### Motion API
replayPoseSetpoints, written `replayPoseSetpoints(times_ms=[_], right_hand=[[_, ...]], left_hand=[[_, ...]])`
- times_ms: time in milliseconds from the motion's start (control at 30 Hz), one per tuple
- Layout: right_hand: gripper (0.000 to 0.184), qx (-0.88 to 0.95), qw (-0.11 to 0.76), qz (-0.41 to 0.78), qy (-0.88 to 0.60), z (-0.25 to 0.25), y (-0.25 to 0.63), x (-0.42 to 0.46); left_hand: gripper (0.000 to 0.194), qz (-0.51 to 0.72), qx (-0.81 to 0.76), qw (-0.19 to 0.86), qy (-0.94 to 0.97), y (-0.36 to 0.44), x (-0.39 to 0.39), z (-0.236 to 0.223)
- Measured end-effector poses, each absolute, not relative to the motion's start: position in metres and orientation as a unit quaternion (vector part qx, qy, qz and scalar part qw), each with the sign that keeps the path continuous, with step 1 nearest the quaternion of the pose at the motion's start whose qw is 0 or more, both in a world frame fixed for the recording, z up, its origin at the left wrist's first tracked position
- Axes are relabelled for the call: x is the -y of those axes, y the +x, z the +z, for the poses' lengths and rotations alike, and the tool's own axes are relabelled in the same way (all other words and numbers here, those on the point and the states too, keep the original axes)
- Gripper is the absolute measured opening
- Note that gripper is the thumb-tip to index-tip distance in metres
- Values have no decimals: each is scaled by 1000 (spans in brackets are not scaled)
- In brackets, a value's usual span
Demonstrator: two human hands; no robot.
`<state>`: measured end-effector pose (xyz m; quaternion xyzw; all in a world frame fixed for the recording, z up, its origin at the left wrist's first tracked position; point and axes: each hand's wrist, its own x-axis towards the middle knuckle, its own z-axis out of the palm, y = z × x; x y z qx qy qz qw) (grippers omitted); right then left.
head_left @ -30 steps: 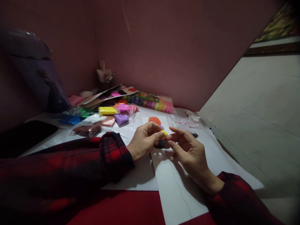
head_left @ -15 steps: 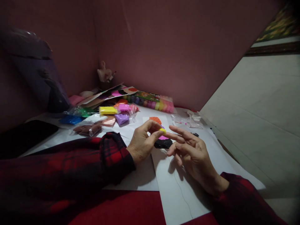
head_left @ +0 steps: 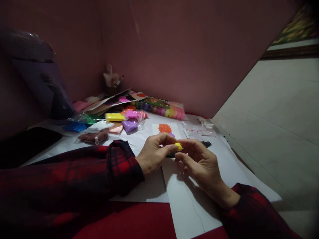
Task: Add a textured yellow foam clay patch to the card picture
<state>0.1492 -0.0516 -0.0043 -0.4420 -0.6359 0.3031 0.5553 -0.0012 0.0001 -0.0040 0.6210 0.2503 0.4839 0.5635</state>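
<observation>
A small lump of yellow modelling clay is pinched between the thumb and index finger of my left hand. Close by on the right, my right hand has its fingers curved and its thumb apart from them; its index fingertip meets or nearly meets the clay. Under both hands lies a white card with an orange clay patch and a bit of purple clay showing. Its pink and black patches are mostly covered by my hands.
Bagged clay blocks, among them a yellow pack and a purple pack, lie at the left. Behind them are a long tray of coloured clay and papers. A clear plastic bag and a black scrap sit at the right.
My right hand's spread fingers have curled and drawn in around the yellow clay. The clay has shifted slightly right and down, still in my left hand's pinch, and now looks rounder.
</observation>
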Motion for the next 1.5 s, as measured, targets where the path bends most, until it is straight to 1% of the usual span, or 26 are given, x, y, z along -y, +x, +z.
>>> replayPoseSetpoints(times_ms=[67, 133, 267, 400, 600, 900, 1100, 1300, 1500], right_hand=[[14, 640, 560, 281, -444, -6, 150, 50], [11, 639, 565, 263, -451, -7, 151, 49], [11, 653, 559, 245, -449, -8, 152, 49], [14, 661, 541, 239, -462, -9, 154, 49], [10, 655, 554, 237, -457, -9, 153, 49], [12, 680, 529, 187, -472, -6, 153, 49], [10, 682, 531, 180, -471, -4, 151, 51], [11, 659, 547, 207, -473, -5, 153, 51], [9, 664, 542, 224, -464, -4, 152, 52]], left_hand=[[14, 483, -241, 571, 618, -1, 0, -3], [15, 481, -241, 587, 605, -1, -1, -2], [15, 452, -250, 608, 603, -2, -1, 0], [13, 454, -258, 604, 603, -2, -1, 0], [15, 433, -277, 619, 593, -3, -1, 1], [8, 428, -278, 621, 596, -2, 0, 5], [7, 431, -278, 622, 591, -2, 0, 4], [17, 450, -248, 633, 579, -2, -1, 0], [8, 452, -254, 594, 615, -1, -2, -1]])
